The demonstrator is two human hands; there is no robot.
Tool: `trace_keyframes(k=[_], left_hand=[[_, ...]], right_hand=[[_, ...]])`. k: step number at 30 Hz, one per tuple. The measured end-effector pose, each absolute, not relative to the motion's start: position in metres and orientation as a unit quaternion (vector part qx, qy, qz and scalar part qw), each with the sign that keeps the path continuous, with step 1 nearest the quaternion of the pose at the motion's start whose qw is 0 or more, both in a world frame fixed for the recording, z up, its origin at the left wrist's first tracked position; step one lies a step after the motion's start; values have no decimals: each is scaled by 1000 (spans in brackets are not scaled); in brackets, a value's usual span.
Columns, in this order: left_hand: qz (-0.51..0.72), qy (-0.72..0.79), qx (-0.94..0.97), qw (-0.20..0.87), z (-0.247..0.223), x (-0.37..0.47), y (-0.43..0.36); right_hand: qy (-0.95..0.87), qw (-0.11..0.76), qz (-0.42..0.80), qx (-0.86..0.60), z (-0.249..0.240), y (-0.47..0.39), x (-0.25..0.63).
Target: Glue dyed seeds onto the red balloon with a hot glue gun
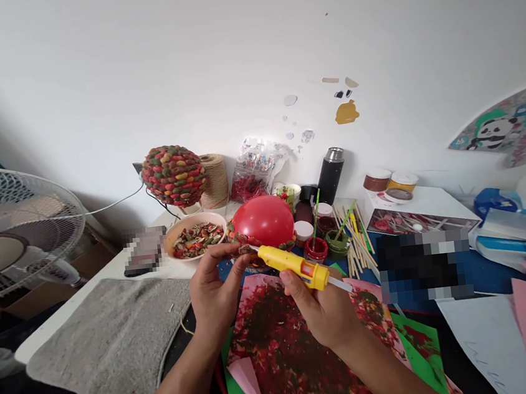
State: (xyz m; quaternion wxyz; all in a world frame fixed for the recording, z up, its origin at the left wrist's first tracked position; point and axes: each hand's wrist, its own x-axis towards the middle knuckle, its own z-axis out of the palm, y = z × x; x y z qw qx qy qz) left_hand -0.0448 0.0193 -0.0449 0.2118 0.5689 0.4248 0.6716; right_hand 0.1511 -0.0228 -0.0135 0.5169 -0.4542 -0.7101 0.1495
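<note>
My right hand [319, 310] is wrapped round a yellow hot glue gun [291, 264], with a clear glue stick poking out of its rear end. Between the thumb and fingertips of my left hand [218, 286] is a small painted nutshell [246, 249], and the gun's nozzle points at it, touching or nearly so. Just behind both hands sits a red balloon [265, 220], its lower part ringed with painted shells. To the left, a bowl [222, 221] holds many loose red, green and yellow shells. A shell-covered ball [175, 175] stands behind that bowl.
Paint-smeared paper [308, 355] lies under my hands. Open paint jars [316, 249], wooden sticks [356, 243] and a black flask [331, 174] stand behind on the right. A twine spool [215, 180] is by the wall. On the left are a fan [22, 228] and grey cloth [114, 344].
</note>
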Motion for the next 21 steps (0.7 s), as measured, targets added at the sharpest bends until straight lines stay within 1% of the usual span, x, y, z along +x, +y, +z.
trace_keyframes(k=[21], left_hand=[[664, 431, 570, 219, -46, -44, 19]], right_hand=[[-715, 517, 142, -449, -15, -23, 151]])
